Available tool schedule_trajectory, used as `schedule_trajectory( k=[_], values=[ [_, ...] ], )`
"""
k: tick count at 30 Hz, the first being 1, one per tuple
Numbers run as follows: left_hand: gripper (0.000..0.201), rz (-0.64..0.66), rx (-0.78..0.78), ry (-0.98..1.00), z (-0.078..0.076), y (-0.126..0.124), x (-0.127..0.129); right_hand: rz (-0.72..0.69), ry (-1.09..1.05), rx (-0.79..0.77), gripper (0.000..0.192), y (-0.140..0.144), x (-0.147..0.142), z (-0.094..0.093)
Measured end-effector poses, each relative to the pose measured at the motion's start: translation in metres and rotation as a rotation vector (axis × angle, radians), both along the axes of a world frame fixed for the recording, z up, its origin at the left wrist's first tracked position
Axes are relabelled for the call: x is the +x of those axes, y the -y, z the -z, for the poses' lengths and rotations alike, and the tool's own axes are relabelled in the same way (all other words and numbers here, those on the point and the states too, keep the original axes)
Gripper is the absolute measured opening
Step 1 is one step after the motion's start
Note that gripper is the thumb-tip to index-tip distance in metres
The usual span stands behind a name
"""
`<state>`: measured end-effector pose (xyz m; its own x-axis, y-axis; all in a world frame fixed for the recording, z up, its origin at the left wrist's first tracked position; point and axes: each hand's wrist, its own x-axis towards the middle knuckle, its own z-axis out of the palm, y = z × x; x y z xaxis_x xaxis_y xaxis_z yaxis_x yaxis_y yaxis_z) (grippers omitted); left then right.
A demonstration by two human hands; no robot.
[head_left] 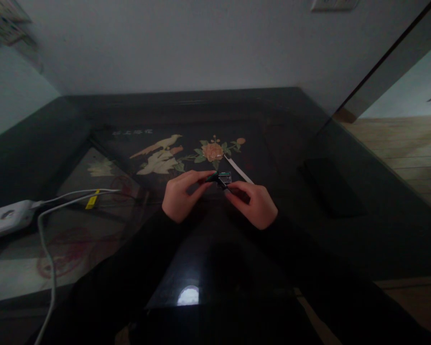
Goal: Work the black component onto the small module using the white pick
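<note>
In the head view, my left hand (185,194) and my right hand (253,203) meet near the middle of the dark table. Between their fingertips is a small dark device with a silvery, green-edged rectangular part (224,178). My left thumb and fingers pinch its dark green end. A thin black piece that crosses the device is pinched in my right fingertips. Its exact kind is too small and dim to make out. A narrow white strip (239,169) slants from the printed flower to my right hand; whether the hand touches it I cannot tell.
The glossy table (283,258) bears a bird-and-flower picture (161,160). At left lie a white power strip (9,219) and white cables (45,230) with a yellow tag (92,200). A flat black object (332,187) lies at right. A wall (172,48) borders the far edge.
</note>
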<state>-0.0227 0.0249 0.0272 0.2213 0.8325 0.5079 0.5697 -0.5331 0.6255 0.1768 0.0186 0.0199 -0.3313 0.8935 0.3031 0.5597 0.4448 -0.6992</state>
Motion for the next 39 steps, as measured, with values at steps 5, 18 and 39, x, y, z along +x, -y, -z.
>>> schedule_trajectory(
  k=[5,18,39],
  values=[
    [0.029,0.004,0.007,-0.008,-0.001,0.000,0.000,0.015,-0.003,-0.026,0.017,-0.003,0.003,-0.003],
    [0.021,0.242,0.012,-0.153,0.022,0.012,0.022,0.187,-0.223,-0.281,0.021,-0.044,0.052,-0.014],
    [0.042,0.306,0.058,-0.449,0.040,0.018,0.053,0.131,-0.186,-0.565,0.018,-0.036,0.033,-0.007]
  ],
)
